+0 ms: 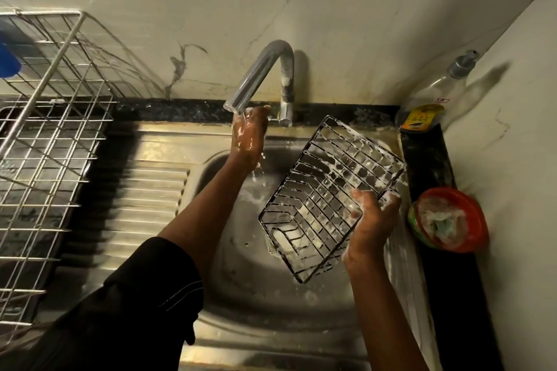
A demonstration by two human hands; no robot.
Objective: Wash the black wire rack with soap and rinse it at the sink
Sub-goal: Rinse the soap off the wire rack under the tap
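My left hand (248,132), fingers relaxed, is rinsing under the tap (265,75); my right hand (372,223) is gripping the soapy black wire rack (328,190), best swung under that stream.

Just one cam, head-mounted, wide-angle. Looks forward and steeply down, close over sink (301,310), tap (265,75) and back wall up top.
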